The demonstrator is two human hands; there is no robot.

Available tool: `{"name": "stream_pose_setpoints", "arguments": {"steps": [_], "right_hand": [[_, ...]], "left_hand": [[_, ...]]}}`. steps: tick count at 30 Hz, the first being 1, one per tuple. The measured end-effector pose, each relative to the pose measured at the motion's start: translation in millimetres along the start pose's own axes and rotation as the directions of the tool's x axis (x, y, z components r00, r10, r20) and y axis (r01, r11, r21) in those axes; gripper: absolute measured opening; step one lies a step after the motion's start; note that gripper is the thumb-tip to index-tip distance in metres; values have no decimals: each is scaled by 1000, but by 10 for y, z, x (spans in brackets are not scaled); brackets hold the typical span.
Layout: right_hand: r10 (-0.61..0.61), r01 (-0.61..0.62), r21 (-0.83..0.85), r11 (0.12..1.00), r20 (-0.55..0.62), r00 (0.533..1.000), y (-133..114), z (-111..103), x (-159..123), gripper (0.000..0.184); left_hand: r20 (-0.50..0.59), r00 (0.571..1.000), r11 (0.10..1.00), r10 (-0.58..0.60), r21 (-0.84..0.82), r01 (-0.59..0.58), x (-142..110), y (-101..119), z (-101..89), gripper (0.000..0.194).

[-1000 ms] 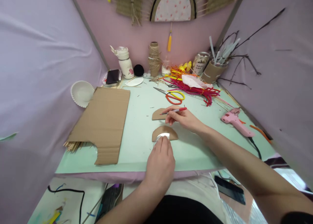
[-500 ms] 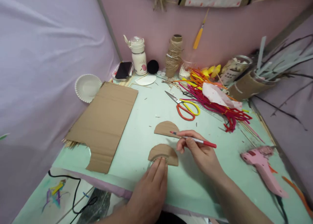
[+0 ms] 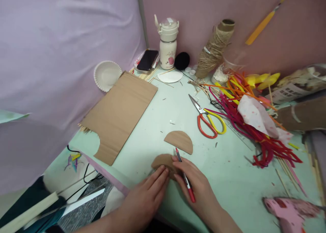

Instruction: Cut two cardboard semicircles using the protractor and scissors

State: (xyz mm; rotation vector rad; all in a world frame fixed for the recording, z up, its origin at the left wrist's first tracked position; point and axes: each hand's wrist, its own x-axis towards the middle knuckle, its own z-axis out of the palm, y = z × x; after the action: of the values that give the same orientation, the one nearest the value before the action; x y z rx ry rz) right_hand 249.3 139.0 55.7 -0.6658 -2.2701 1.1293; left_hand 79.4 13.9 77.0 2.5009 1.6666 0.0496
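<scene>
My left hand (image 3: 145,195) lies with outstretched fingers on the near half-round cardboard piece (image 3: 159,160), fingertips pressing near its straight edge. My right hand (image 3: 196,183) is closed around a red pen (image 3: 187,183), its tip pointing up and away from me. Some fingers of that hand touch the right side of the same piece and partly cover it. Just beyond the pen tip, a second half-round cardboard piece (image 3: 180,141) lies flat on the table. Whether a clear round tool is under my left fingertips cannot be made out.
Open-bladed scissors (image 3: 203,115) lie beyond the pieces. A large cardboard sheet (image 3: 124,114) is on the left. At the back stand a bottle (image 3: 168,48) and a twine cone (image 3: 215,48). Pipe cleaners (image 3: 270,141) and a pink glue gun (image 3: 290,212) are on the right.
My right hand has come down and left with the pen, from beside the far piece onto the near piece. The view has turned and tilted. My left hand still presses the near piece.
</scene>
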Motion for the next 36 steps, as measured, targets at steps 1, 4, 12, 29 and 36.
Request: {"name": "stream_pose_setpoints", "arguments": {"steps": [1,4,12,29,36], "right_hand": [[-10,10,-13,1000,-1,1000,14,18,-4,33],[-28,27,-31,999,-30,999,37,49,-3,34],[9,-14,-66,998,-71,997,21,75,-4,31],[32,-37,-108,993,-50,998,45,107,-53,33],[28,-38,-138,990,-72,997,1,101,-19,29]], "left_hand": [[-7,1000,1000,3,0,-3,2,0,2,54],[-38,999,999,28,23,-27,12,-7,-8,51],[-250,967,993,45,117,-16,73,2,72,36],[-312,950,987,-23,147,72,158,91,92,35],[-293,955,979,-53,174,107,192,147,94,37]]}}
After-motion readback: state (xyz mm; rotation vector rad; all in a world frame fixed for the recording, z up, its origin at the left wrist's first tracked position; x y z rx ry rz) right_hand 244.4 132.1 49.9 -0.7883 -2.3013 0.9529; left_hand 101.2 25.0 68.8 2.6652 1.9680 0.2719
